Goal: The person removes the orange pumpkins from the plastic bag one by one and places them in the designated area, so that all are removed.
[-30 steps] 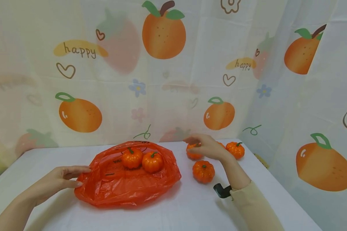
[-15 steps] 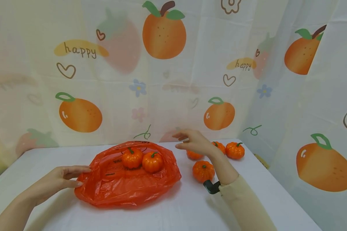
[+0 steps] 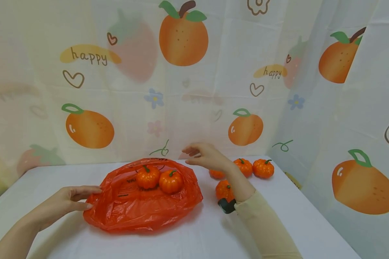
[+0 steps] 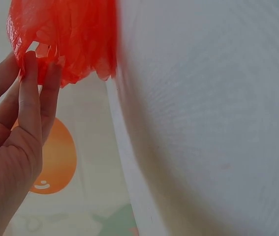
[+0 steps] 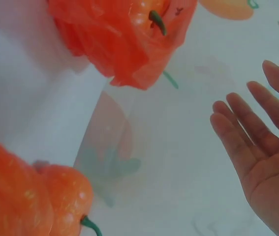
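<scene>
A red plastic bag (image 3: 139, 212) lies on the table with its mouth spread. Inside it sit two small orange pumpkins with green stems, a left pumpkin (image 3: 148, 177) and a right pumpkin (image 3: 171, 182). At the bag's left rim my left hand (image 3: 66, 203) grips the plastic; the left wrist view has the fingers (image 4: 29, 98) against the film. My right hand (image 3: 207, 156) hovers just beyond the bag's right rim, over the back of the table. Its fingers are loosely extended and the palm (image 5: 272, 182) holds nothing in the right wrist view.
Several more pumpkins stand right of the bag: a front pumpkin (image 3: 223, 190), partly behind the right wrist's dark camera (image 3: 227, 205), and a far right pumpkin (image 3: 263, 169) among those behind. A fruit-printed curtain (image 3: 188, 118) hangs at the white table's (image 3: 188, 244) back edge.
My right hand has moved left, from over the loose pumpkins toward the bag's right rim, with nothing in it. The left hand, the bag and the pumpkins have stayed in place.
</scene>
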